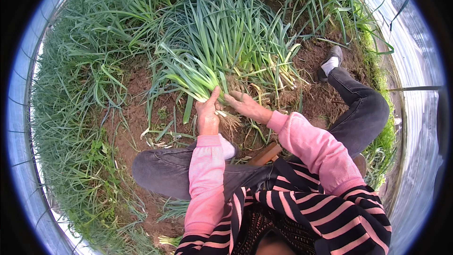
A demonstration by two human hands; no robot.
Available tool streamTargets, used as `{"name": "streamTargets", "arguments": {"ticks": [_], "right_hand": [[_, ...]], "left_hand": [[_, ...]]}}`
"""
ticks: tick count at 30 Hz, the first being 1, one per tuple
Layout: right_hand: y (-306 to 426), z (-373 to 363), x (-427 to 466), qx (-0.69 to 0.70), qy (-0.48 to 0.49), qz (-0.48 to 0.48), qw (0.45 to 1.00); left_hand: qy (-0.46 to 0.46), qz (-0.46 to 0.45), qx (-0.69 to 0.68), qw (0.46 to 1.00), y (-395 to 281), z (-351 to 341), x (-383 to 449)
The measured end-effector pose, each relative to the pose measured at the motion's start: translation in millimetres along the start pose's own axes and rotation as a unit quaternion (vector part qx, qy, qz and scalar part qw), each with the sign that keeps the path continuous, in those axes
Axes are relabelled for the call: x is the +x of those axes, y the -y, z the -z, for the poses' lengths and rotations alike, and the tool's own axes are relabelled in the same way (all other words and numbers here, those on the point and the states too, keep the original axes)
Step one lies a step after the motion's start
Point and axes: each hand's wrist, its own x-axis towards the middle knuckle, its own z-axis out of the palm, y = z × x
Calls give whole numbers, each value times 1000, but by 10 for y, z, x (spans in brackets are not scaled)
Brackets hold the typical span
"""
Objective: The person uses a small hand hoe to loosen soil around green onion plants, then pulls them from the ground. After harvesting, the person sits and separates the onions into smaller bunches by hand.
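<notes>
My left hand (208,115) is closed around a small bunch of leafy allium plants (198,78), thumb laid along the stems. Their flat green leaves fan out to the upper left, while pale fibrous roots (230,122) hang below the fist. My right hand (249,106) comes in from the right, its fingertips touching the bunch's lower stems. Whether those fingers pinch anything is hidden. Just beyond both hands lies a large heap of pulled plants (230,35), with white stem ends and soil-covered roots (292,86) towards me.
Dense standing plants (78,49) cover the left side and far end. Bare brown soil (131,131) shows around my bent legs (361,109). A wooden stool part (265,154) is under me. Another small bunch (170,240) lies at lower left. Plastic sheeting (414,120) lines the right.
</notes>
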Motion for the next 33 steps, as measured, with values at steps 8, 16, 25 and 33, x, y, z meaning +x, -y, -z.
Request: {"name": "streamTargets", "arguments": {"ticks": [8, 16, 25, 33], "right_hand": [[-180, 253, -256, -343, -21, 21, 939], [45, -128, 205, -113, -47, 34, 992], [-479, 737, -479, -693, 165, -167, 681], [282, 340, 52, -216, -24, 57, 974]], "left_hand": [[18, -56, -23, 998, -258, 55, -72], [-2, -4, -35, 999, -50, -43, -55], [-13, -78, -76, 994, -526, 169, -20], [27, -26, -44, 998, -315, 105, 26]]}}
